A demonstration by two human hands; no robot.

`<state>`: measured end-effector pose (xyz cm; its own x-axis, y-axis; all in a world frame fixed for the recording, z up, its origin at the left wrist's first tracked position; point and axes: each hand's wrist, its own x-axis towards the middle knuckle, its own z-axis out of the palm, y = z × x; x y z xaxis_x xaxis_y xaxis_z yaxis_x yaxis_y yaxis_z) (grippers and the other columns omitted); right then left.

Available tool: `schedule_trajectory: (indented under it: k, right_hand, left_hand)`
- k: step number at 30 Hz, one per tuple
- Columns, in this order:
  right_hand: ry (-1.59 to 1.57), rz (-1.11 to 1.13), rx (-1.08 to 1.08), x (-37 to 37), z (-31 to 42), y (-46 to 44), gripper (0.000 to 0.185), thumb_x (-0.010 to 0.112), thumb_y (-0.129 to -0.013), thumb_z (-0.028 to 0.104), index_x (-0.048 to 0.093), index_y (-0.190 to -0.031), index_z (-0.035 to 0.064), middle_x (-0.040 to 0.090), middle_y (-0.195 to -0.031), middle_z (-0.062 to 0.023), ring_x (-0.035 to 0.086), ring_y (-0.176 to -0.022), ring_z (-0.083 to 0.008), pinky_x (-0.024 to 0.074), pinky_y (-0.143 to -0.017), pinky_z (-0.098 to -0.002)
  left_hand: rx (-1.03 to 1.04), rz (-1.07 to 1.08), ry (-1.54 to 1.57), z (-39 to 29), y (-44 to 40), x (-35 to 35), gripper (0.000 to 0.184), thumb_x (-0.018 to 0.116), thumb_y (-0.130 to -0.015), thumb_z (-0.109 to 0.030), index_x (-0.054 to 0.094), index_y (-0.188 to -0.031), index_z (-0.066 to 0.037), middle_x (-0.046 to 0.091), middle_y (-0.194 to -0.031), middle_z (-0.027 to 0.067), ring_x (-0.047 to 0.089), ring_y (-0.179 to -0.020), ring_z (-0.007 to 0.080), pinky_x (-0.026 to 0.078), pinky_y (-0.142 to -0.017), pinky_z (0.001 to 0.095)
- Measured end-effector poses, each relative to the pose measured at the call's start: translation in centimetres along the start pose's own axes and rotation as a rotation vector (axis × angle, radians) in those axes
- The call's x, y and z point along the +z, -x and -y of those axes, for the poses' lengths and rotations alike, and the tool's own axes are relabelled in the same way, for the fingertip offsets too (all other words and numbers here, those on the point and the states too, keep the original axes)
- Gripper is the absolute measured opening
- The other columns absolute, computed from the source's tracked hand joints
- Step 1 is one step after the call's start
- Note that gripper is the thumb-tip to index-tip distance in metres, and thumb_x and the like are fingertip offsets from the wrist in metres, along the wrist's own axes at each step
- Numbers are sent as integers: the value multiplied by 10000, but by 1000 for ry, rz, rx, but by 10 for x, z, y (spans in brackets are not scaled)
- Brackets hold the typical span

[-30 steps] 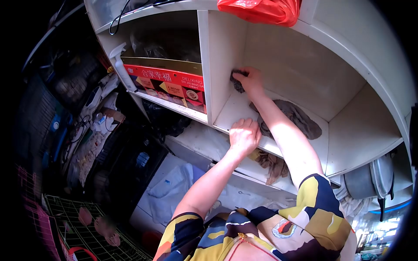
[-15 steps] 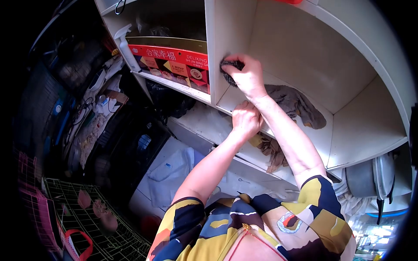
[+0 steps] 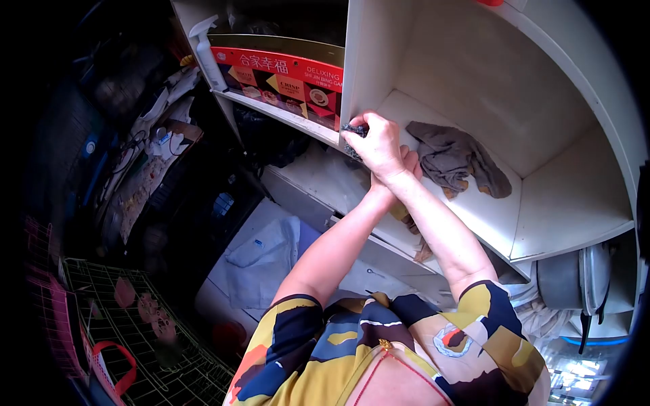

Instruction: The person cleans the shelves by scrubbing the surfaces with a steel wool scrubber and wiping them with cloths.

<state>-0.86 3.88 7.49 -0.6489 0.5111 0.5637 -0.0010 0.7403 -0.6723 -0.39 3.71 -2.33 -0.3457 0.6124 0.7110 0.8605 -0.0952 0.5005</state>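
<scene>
My right hand [image 3: 380,147] pinches a dark, wiry scouring pad [image 3: 355,139] against the front edge of the upright divider in a white cabinet [image 3: 365,61]. Behind my right wrist, my left hand [image 3: 411,161] is at the shelf's front edge. Only part of its fingers shows, so its grip is hidden. On the shelf board, to the right of both hands, lies a crumpled grey-brown cloth [image 3: 450,159].
Left of the divider stand a red gift box [image 3: 281,78] and a white spray bottle [image 3: 207,57]. Brownish cloth [image 3: 423,250] shows below the shelf. A lidded pot [image 3: 572,277] is at the right. A wire basket [image 3: 142,311] stands at lower left.
My right hand has brought the scouring pad down from the divider's inner side to its front edge, near the shelf. My left hand now sits behind the right wrist. The view has shifted slightly.
</scene>
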Motion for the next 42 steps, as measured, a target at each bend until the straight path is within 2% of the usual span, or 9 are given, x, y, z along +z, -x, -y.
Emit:
schedule_trajectory:
  k: [7,15,17,22,28,29,32,37,42]
  right_hand:
    - [309,253,193,24,-21,-4,345,795,-673,207,690,-914,-16,697,-828,-206,690,-799,-357,539,-745,-420]
    - [200,-115,102,16,2,-3,288,803,-663,221,673,-787,-4,686,-740,-180,686,-710,-336,538,-681,-404]
    - [169,-155,75,15,9,-6,229,770,-689,189,650,-772,11,662,-702,-192,672,-715,-362,529,-688,-432]
    - [416,210,210,27,-11,-1,342,788,-679,195,687,-941,0,693,-877,-227,691,-838,-360,545,-759,-428]
    - [409,116,79,-34,4,-4,217,671,-749,167,682,-916,29,681,-867,-228,674,-839,-390,539,-773,-456]
    - [430,0,42,-54,1,-1,188,641,-762,146,681,-924,60,687,-852,-189,675,-831,-372,538,-758,-447]
    - [503,-322,-41,-117,-39,10,189,615,-786,108,661,-969,105,646,-961,-137,638,-886,-370,512,-765,-458]
    - [726,-525,128,-195,-109,52,253,602,-769,-2,664,-999,84,609,-1000,-136,603,-948,-357,488,-814,-429]
    - [1063,-449,308,-227,-148,95,340,581,-778,-9,688,-1078,110,618,-1043,-115,588,-1019,-317,490,-843,-426]
  left_hand:
    - [123,-105,-106,5,-6,3,134,639,-724,-137,541,-713,-47,499,-752,103,485,-711,278,400,-705,378]
    - [47,-11,-129,-3,-2,-1,144,622,-753,-163,542,-716,-49,504,-775,116,485,-779,294,394,-766,402]
    - [-73,14,257,-3,-2,-2,156,607,-771,-188,547,-726,-50,508,-796,119,484,-809,288,387,-780,398]
    - [111,-154,-52,-3,-5,-2,140,668,-670,-65,530,-652,-45,492,-676,103,477,-656,273,395,-675,367]
    - [-251,45,-24,-11,2,-20,159,601,-859,-211,614,-886,-55,633,-963,128,623,-882,260,476,-768,410]
    - [-276,372,-238,-25,-15,-39,186,598,-860,-245,626,-933,-76,664,-990,116,658,-899,300,498,-745,460]
    - [-353,100,-31,-26,-26,-27,208,597,-860,-248,641,-990,-91,652,-970,125,636,-890,339,483,-779,491]
    - [144,35,-179,-77,-44,12,435,633,-856,-360,592,-1231,-144,460,-1390,130,367,-1294,405,325,-1018,609]
    - [40,474,-379,-87,-61,49,454,559,-902,-397,553,-1325,-232,422,-1464,71,318,-1361,421,225,-1052,714]
